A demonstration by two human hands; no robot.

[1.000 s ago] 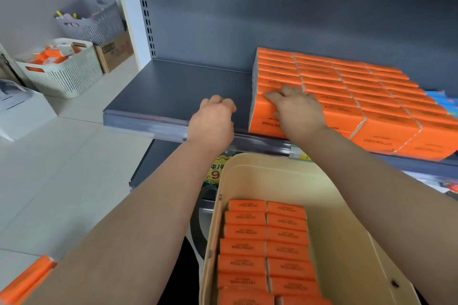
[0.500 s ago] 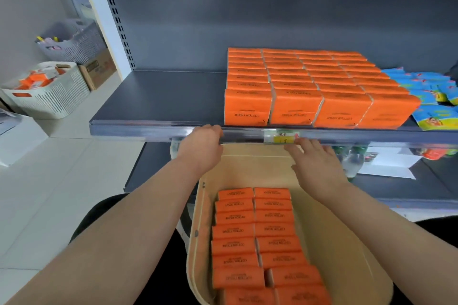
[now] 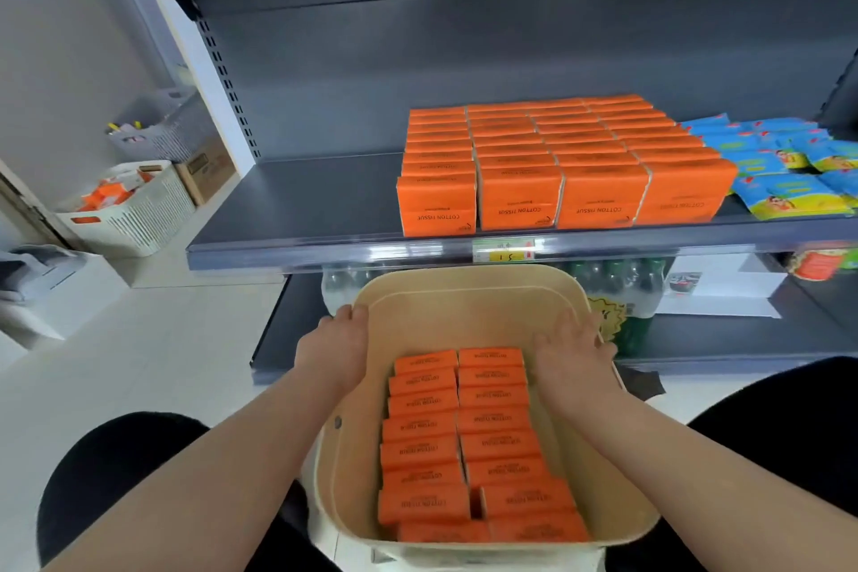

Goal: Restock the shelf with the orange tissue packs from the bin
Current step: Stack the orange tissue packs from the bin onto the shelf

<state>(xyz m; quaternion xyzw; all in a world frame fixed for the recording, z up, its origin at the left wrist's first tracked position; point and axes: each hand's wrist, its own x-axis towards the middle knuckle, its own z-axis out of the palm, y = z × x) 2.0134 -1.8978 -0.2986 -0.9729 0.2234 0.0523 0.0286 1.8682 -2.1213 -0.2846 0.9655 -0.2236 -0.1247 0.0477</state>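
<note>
I see my left hand [image 3: 334, 346] holding the left rim of the bin [image 3: 469, 293], its fingers [image 3: 357, 316] curled over the edge. My right hand [image 3: 573, 351] lies on the right rim; I cannot tell whether it clasps it. Orange tissue packs [image 3: 464, 437] lie in two rows in the bin. A stocked block [image 3: 534, 163] of them stands on the shelf [image 3: 302, 200] above.

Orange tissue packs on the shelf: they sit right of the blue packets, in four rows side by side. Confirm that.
Wrong side. The head view shows the orange tissue packs left of the blue packets, in four rows side by side.
</note>
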